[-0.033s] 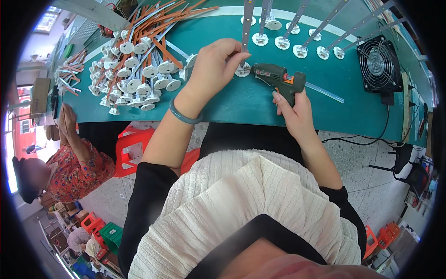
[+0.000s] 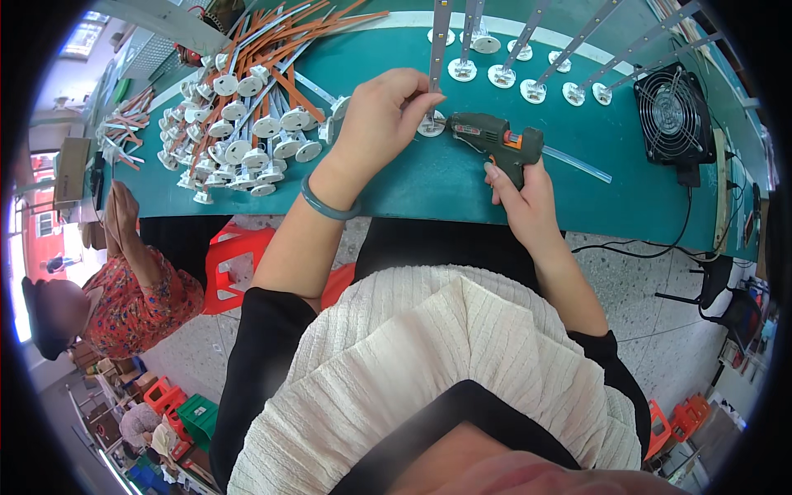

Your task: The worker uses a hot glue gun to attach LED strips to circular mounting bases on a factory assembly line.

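Note:
With thumb and fingers pinched together, my left hand point(image 2: 375, 120) holds a narrow grey LED strip point(image 2: 440, 45) upright near its lower end. The strip stands on a round white base point(image 2: 431, 128) resting on the green table. My right hand point(image 2: 532, 202) is wrapped round the handle of a dark green hot glue gun point(image 2: 481, 128). Its nozzle points left, at the foot of the strip just above the base; whether it touches cannot be told. A clear glue stick point(image 2: 579, 164) sticks out of the gun's back end.
Several finished-looking strips on white bases point(image 2: 502, 77) stand at the back right. Left lies a heap of white bases with orange and grey strips point(image 2: 235, 153). A black fan point(image 2: 674, 114) stands far right, its cable point(image 2: 689, 214) hanging off the edge. Another person point(image 2: 124, 297) sits left.

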A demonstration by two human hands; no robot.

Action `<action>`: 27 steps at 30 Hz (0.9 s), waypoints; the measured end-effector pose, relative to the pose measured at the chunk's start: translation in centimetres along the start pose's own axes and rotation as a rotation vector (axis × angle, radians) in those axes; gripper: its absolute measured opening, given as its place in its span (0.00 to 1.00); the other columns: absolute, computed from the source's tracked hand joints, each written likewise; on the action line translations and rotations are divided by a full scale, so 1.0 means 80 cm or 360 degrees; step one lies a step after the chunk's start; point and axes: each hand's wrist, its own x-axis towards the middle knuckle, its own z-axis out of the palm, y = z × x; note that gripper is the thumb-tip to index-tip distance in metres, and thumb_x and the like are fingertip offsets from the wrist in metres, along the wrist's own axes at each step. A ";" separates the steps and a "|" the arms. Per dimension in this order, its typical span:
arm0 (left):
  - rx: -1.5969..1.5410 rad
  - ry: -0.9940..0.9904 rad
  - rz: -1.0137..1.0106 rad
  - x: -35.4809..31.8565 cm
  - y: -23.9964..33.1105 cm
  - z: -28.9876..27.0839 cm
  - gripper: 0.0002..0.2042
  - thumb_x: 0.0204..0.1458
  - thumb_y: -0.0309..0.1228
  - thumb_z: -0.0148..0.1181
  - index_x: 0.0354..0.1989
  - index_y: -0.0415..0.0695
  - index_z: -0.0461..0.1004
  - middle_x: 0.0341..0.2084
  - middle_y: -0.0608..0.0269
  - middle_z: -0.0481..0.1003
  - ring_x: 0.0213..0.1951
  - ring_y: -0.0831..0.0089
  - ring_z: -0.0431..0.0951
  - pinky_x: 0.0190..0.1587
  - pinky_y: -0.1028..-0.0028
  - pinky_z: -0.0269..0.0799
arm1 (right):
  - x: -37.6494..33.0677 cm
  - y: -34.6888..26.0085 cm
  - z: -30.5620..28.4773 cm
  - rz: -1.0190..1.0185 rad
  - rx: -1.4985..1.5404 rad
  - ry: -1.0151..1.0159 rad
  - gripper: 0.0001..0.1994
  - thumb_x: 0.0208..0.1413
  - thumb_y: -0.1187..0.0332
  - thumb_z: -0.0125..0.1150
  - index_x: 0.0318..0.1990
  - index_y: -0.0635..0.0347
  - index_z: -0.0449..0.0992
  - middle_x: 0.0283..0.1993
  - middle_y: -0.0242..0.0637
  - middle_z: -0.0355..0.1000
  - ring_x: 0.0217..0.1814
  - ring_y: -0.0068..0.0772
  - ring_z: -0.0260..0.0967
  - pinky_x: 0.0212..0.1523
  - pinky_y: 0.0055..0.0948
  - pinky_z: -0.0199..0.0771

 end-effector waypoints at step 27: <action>0.0086 -0.0178 0.0114 -0.006 0.001 -0.002 0.03 0.57 0.22 0.55 0.38 0.36 0.72 0.30 0.53 0.73 0.31 0.59 0.75 0.36 0.68 0.71 | 0.000 0.010 -0.008 0.0012 0.0216 -0.0028 0.18 0.63 0.72 0.54 0.58 0.67 0.64 0.43 0.42 0.75 0.26 0.17 0.65 0.28 0.19 0.67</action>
